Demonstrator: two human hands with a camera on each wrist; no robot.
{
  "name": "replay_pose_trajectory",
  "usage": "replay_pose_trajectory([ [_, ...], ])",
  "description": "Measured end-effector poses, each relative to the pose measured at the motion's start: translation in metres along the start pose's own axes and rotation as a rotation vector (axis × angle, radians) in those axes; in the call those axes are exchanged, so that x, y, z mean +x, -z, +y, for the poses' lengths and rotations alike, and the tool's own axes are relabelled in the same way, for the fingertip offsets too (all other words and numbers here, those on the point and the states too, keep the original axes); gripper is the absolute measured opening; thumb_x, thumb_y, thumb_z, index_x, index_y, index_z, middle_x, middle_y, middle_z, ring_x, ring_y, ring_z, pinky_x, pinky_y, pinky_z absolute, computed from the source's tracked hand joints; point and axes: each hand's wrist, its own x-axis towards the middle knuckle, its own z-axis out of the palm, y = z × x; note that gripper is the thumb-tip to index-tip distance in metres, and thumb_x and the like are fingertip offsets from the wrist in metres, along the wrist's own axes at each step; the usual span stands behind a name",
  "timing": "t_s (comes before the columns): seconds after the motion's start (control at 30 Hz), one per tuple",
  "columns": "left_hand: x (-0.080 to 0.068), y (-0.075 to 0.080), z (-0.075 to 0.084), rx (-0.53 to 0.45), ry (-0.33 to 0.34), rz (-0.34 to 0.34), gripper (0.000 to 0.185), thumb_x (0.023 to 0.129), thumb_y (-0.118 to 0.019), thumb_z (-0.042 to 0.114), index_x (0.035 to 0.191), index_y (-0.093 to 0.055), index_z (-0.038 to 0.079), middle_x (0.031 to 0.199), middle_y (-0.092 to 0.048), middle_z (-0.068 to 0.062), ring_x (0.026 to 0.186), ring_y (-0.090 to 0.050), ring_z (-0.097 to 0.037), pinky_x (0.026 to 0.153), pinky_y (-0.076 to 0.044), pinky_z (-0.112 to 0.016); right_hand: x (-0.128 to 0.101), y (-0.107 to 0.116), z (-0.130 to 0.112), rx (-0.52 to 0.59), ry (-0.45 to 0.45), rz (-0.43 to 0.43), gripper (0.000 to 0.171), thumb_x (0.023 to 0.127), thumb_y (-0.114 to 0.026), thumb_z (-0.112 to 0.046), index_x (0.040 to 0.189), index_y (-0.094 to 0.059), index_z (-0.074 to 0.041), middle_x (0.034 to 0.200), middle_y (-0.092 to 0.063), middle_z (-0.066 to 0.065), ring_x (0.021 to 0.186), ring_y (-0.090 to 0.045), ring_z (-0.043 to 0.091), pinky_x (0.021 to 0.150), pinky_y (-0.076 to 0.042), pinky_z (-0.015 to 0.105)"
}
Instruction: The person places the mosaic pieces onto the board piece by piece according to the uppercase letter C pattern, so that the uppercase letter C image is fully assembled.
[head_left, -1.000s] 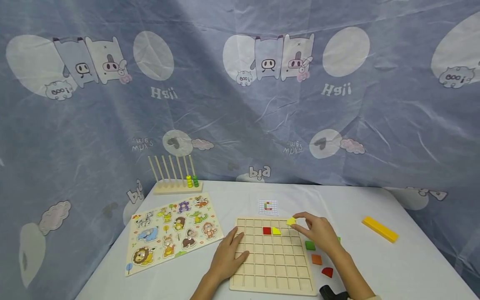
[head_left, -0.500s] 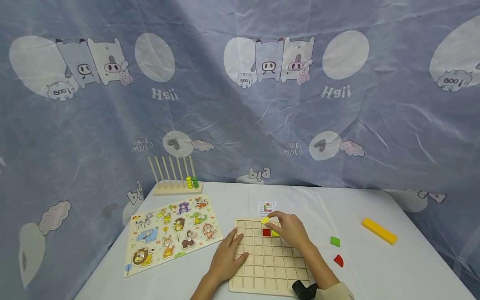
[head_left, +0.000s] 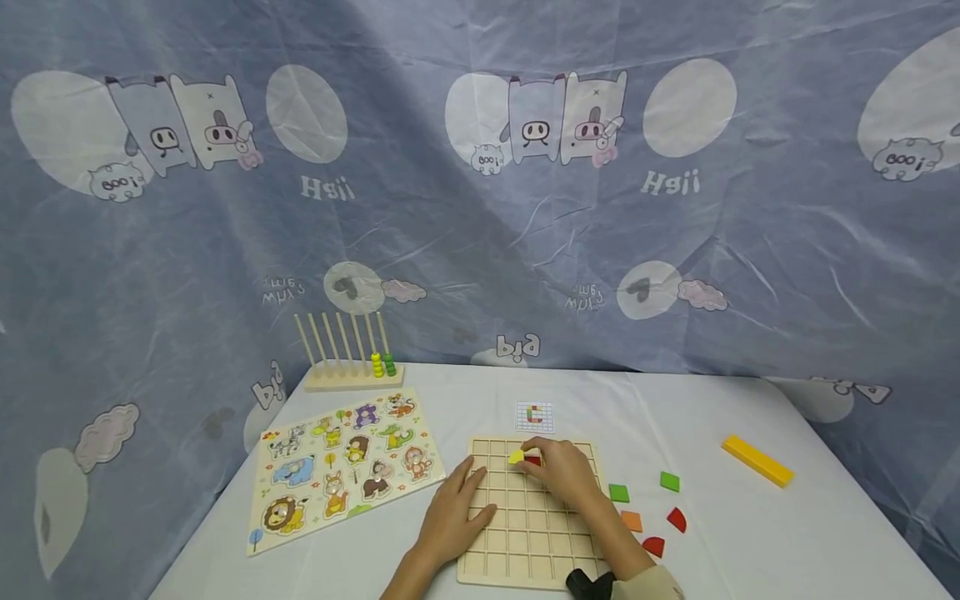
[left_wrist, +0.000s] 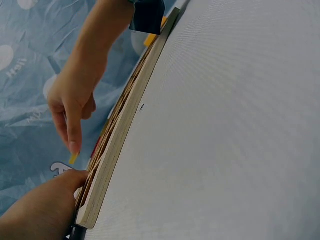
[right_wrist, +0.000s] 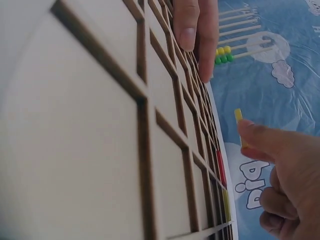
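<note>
Pinched a small yellow tile (head_left: 516,457) at the fingertips of the right hand (head_left: 564,475), just above the wooden grid board (head_left: 525,542) near its 12 o'clock edge, immediately at 9 o'clock of the red tile (head_left: 534,460) seated in a cell. Rested the left hand (head_left: 452,517) flat, fingers straight, on the board's 9 o'clock edge, holding nothing. Lay loose on the surface (head_left: 750,542) at 3 o'clock of the board: two green tiles (head_left: 619,493), an orange tile (head_left: 632,522) and two red curved pieces (head_left: 677,520).
</note>
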Motion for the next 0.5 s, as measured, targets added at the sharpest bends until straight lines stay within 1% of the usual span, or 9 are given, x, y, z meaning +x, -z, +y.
replay_pose_trajectory([
  [0.1, 0.000, 0.001, 0.000, -0.003, 0.002, 0.003, 0.058, 0.085, -0.053, 0.046, 0.132, -0.044, 0.015, 0.143, -0.032, -0.011, 0.127, -0.035, -0.030, 0.096, -0.035, -0.049, 0.000, -0.003, 0.000, -0.015, -0.024, -0.011, 0.033, 0.072, -0.069, -0.044, 0.095, -0.068, -0.019, 0.045, -0.041, -0.012, 0.042, -0.031, 0.004, 0.037, -0.026, 0.020],
  [0.13, 0.000, 0.000, 0.000, -0.002, 0.001, 0.002, 0.058, 0.085, -0.053, 0.046, 0.132, -0.044, 0.015, 0.143, -0.032, -0.011, 0.127, -0.035, -0.030, 0.096, -0.035, -0.049, 0.000, -0.004, 0.000, -0.022, -0.028, -0.014, 0.033, 0.072, -0.070, -0.043, 0.094, -0.068, -0.019, 0.048, -0.047, -0.011, 0.043, -0.034, 0.003, 0.038, -0.028, 0.020],
  [0.2, 0.000, 0.000, 0.000, -0.004, 0.002, -0.001, 0.058, 0.085, -0.053, 0.046, 0.133, -0.044, 0.015, 0.143, -0.031, -0.011, 0.127, -0.035, -0.031, 0.096, -0.035, -0.049, -0.001, -0.007, 0.000, -0.034, -0.036, -0.021, 0.033, 0.072, -0.071, -0.042, 0.094, -0.068, -0.019, 0.056, -0.057, -0.008, 0.048, -0.040, 0.004, 0.040, -0.032, 0.020],
  [0.27, 0.000, -0.001, 0.000, -0.005, 0.003, -0.004, 0.058, 0.085, -0.053, 0.046, 0.133, -0.044, 0.015, 0.143, -0.031, -0.011, 0.127, -0.035, -0.031, 0.096, -0.035, -0.049, -0.002, -0.009, 0.001, -0.040, -0.039, -0.022, 0.033, 0.071, -0.071, -0.042, 0.094, -0.068, -0.019, 0.066, -0.063, -0.004, 0.052, -0.046, 0.005, 0.043, -0.035, 0.020],
  [0.33, 0.000, -0.001, 0.000, -0.003, 0.002, -0.004, 0.058, 0.085, -0.053, 0.046, 0.133, -0.044, 0.014, 0.143, -0.031, -0.011, 0.127, -0.035, -0.031, 0.096, -0.035, -0.049, -0.002, -0.010, 0.001, -0.047, -0.039, -0.017, 0.032, 0.071, -0.071, -0.042, 0.093, -0.069, -0.019, 0.073, -0.066, -0.001, 0.056, -0.051, 0.006, 0.045, -0.038, 0.021],
  [0.5, 0.000, 0.000, 0.001, 0.001, -0.003, 0.008, 0.058, 0.085, -0.054, 0.045, 0.132, -0.045, 0.014, 0.143, -0.032, -0.011, 0.126, -0.036, -0.031, 0.096, -0.036, -0.049, -0.002, -0.012, 0.001, -0.056, -0.040, -0.003, 0.033, 0.071, -0.071, -0.043, 0.094, -0.068, -0.020, 0.076, -0.067, 0.000, 0.061, -0.054, 0.010, 0.047, -0.039, 0.023],
])
